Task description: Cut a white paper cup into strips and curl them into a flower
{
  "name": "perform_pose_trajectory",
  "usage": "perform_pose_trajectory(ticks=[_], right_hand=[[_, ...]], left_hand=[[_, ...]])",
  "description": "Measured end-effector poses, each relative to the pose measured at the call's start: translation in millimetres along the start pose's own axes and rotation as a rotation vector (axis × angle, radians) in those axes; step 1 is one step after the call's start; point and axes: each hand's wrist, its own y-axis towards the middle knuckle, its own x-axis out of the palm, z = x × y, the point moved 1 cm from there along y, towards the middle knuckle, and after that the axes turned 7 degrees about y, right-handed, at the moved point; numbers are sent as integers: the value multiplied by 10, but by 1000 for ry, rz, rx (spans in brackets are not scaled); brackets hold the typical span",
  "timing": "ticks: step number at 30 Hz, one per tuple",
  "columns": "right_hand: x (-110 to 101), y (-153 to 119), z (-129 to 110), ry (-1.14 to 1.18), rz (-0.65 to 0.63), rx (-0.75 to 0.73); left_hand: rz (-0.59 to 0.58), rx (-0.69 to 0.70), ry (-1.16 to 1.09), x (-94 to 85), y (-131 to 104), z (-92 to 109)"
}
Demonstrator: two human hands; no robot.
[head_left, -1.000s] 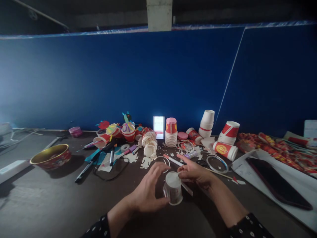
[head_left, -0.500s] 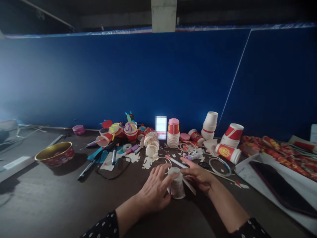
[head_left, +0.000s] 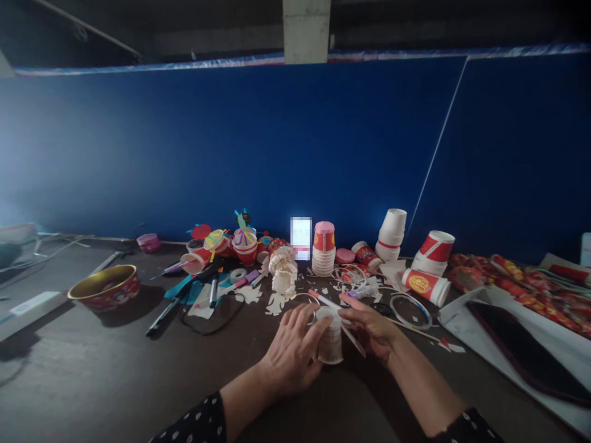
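Note:
A white paper cup (head_left: 330, 346) stands upside down on the dark table, with faint reddish lines round its side. My left hand (head_left: 292, 346) is closed on it from the left, its fingers at the top and side. On the right, my right hand (head_left: 369, 326) is closed round a white pen with an orange-red end (head_left: 327, 300), slanting over the far side of the cup. A pale strip (head_left: 353, 341) sticks out below the right hand. The pen's lower part is hidden by the fingers.
Behind stand a stack of cups with a pink top (head_left: 324, 252) and white stacked cups (head_left: 391, 234). A gold-rimmed bowl (head_left: 105, 289) is at left, with markers and paper scraps nearer the middle. At right, a dark tablet (head_left: 526, 351) lies on a white tray (head_left: 466, 326).
The cup has turned or shifted slightly, and its reddish lines show more clearly. My right hand's fingers have moved a little at its top.

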Motion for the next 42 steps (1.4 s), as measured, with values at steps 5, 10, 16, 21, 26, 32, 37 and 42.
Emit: perform_pose_trajectory(ticks=[5,10,16,21,26,32,37,42], right_hand=[[4,10,12,46,-5,-3],[1,26,22,70,-17,-3],[50,-8,12,73,-41,-8],[60,-19,11,53,-15,8],[67,-29,4,82,-15,24],[100,-48,2,103,-19,39],[108,-53,0,90,-3,32],[81,-21,25,71,-31,25]], left_hand=[[-34,84,44,-11,-4,-23],[24,203,53,-18,5,-93],[56,265,-6,40,-12,-188],[40,245,-80,48,-18,-195],[38,290,-52,22,-10,-199],[99,342,-21,-4,-12,-207],[106,369,-14,16,-25,-228],[152,365,15,56,-39,-267]])
